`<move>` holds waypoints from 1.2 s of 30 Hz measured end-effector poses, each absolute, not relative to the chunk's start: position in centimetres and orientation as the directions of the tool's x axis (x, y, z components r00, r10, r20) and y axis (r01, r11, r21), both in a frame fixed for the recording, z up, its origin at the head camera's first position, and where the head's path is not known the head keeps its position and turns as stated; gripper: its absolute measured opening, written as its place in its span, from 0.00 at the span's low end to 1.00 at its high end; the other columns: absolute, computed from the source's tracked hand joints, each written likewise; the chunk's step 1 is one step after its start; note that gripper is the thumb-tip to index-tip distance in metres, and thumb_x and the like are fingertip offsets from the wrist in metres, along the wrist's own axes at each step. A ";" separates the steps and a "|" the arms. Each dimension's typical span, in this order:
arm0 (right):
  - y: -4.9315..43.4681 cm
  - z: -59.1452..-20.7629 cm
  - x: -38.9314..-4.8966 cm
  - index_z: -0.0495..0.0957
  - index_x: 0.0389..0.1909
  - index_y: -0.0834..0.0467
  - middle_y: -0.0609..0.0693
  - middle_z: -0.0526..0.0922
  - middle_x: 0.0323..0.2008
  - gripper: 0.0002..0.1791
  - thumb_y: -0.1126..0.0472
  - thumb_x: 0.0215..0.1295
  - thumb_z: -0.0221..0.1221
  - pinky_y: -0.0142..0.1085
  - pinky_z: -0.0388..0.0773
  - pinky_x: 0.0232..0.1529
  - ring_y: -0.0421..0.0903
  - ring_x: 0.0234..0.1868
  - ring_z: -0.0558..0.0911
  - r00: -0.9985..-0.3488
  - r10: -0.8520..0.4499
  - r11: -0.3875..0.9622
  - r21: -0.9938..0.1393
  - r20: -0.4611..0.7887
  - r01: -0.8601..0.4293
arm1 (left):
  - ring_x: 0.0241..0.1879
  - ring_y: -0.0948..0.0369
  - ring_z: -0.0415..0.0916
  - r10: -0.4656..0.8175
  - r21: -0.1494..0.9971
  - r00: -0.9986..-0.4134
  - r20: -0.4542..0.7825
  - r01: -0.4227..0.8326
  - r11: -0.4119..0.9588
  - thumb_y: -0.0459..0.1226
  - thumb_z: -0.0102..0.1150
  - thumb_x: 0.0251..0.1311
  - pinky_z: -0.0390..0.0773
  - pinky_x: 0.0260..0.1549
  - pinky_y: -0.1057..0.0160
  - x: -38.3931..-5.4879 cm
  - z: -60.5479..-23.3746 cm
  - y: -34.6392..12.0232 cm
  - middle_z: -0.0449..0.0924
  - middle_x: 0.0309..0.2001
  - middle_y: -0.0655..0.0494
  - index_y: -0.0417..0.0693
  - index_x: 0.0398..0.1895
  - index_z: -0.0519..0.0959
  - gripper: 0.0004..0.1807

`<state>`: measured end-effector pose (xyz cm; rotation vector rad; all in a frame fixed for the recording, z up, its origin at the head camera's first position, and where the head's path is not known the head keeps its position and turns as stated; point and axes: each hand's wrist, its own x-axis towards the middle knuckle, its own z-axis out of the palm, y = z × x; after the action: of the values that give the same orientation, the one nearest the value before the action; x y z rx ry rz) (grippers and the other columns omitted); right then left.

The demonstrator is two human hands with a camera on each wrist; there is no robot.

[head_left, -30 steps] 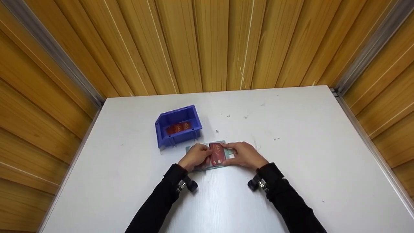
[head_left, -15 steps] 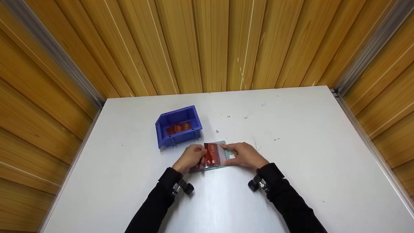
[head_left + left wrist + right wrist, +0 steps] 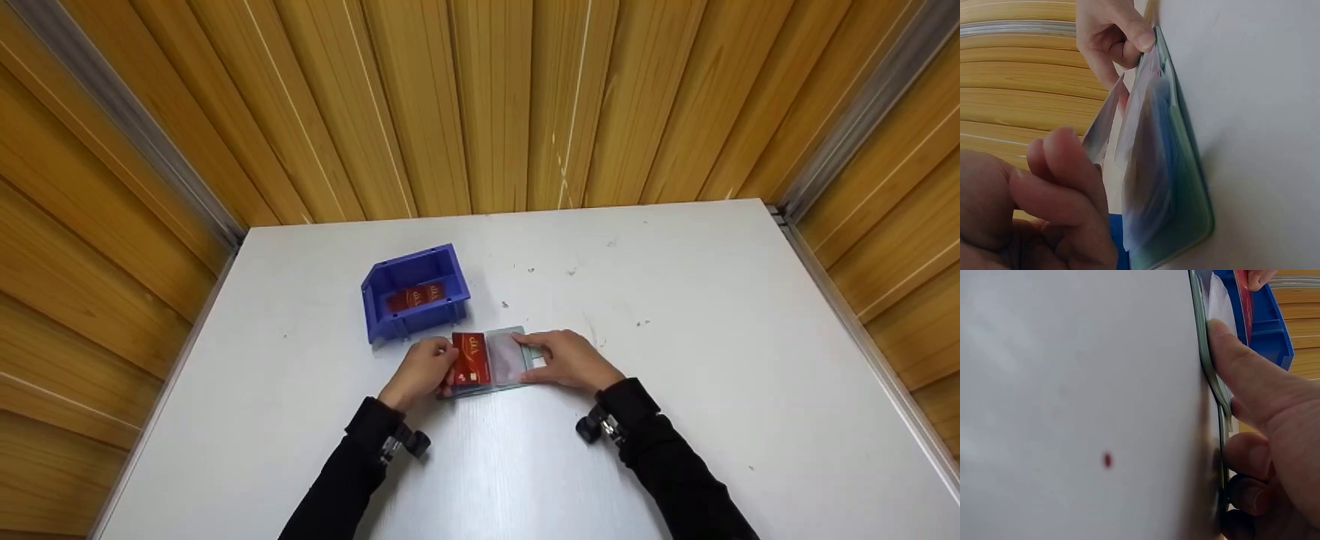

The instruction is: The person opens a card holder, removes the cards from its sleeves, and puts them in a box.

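My left hand pinches a red VIP card by its left edge. In the left wrist view the card stands tilted, lifted off the clear sleeves beneath it. Under it lies an opened card holder with see-through sleeves and a green cover. My right hand grips the holder's right side, thumb on the near edge and fingers on the far edge. The right wrist view shows that thumb pressed against the green edge. The sleeve next to the right hand looks bare.
A blue plastic bin stands behind and left of the holder, with red cards lying inside. The white table carries small dark marks. Wood-patterned panels rise at the back and sides.
The left hand has moved left and drawn the red card leftward out of the right-hand sleeve, baring it. The right hand has kept its place on the holder.
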<state>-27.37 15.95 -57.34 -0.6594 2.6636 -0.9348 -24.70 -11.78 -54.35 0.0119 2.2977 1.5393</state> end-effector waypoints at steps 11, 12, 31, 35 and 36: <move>15.9 -57.2 -27.4 0.76 0.70 0.48 0.41 0.66 0.22 0.40 0.43 0.56 0.75 0.32 0.60 0.31 0.38 0.26 0.64 -0.866 -0.495 0.687 -0.640 -0.065 -0.344 | 0.13 0.63 0.71 0.224 0.890 -0.938 -0.266 -0.149 0.430 0.35 0.49 0.79 0.70 0.17 0.65 -24.5 -52.9 -12.5 0.71 0.16 0.57 0.40 0.35 0.77 0.12; 15.9 -57.2 -27.4 0.77 0.70 0.48 0.41 0.66 0.22 0.40 0.43 0.56 0.75 0.32 0.60 0.31 0.38 0.26 0.63 -0.867 -0.494 0.687 -0.640 -0.065 -0.343 | 0.14 0.62 0.71 0.222 0.891 -0.940 -0.260 -0.145 0.429 0.35 0.49 0.79 0.70 0.17 0.65 -24.6 -52.6 -12.5 0.71 0.17 0.57 0.40 0.35 0.77 0.12; 16.1 -57.2 -27.3 0.76 0.70 0.47 0.41 0.65 0.22 0.40 0.43 0.56 0.75 0.34 0.63 0.34 0.39 0.26 0.63 -0.871 -0.488 0.701 -0.622 -0.062 -0.349 | 0.20 0.65 0.65 -0.081 0.932 -0.987 -0.142 -0.161 0.326 0.38 0.50 0.78 0.64 0.21 0.67 -30.5 -48.6 -17.0 0.70 0.21 0.60 0.41 0.36 0.78 0.12; 16.0 -57.3 -27.3 0.76 0.70 0.46 0.40 0.66 0.21 0.40 0.42 0.57 0.75 0.32 0.61 0.31 0.37 0.24 0.63 -0.868 -0.492 0.699 -0.625 -0.067 -0.348 | 0.30 0.61 0.70 -0.164 0.852 -0.982 -0.096 -0.166 0.496 0.41 0.50 0.78 0.66 0.31 0.64 -31.5 -49.4 -18.1 0.74 0.29 0.56 0.40 0.42 0.82 0.15; 16.0 -57.3 -27.3 0.75 0.71 0.45 0.40 0.66 0.21 0.40 0.42 0.57 0.75 0.31 0.61 0.30 0.36 0.24 0.63 -0.867 -0.493 0.700 -0.624 -0.070 -0.347 | 0.33 0.59 0.71 -0.172 0.826 -0.981 -0.091 -0.171 0.537 0.42 0.49 0.78 0.66 0.33 0.63 -31.7 -49.7 -18.2 0.76 0.33 0.54 0.40 0.44 0.83 0.16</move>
<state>-27.28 16.02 -57.34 -0.6726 2.6774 -0.9139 -31.69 -18.24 -49.66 -0.3075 2.7549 1.4812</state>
